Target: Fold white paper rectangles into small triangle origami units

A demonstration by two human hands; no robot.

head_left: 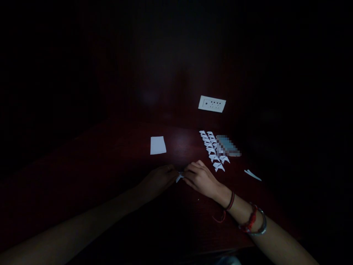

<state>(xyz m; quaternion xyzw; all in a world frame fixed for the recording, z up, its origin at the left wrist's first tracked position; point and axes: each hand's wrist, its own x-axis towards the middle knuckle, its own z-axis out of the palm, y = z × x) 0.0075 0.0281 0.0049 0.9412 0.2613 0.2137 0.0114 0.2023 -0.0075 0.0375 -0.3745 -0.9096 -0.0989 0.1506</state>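
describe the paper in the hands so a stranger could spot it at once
Over the dark red table, find the left hand and right hand. The small white paper shows between their fingertips. Unlike the flat sheet and folded pieces, it alone is held.

Dark red tabletop (183,145), white socket (212,104)

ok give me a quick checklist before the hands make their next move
1. Small folded white paper piece between the fingers of the left hand and right hand: ok
2. Its creases lined up: cannot tell, too small and partly hidden
3. Rows of folded white paper pieces clear of both hands: ok
4. Flat white four-sided paper sheet clear of both hands: ok
5. Lighting: not ok, dim, left hand in shadow
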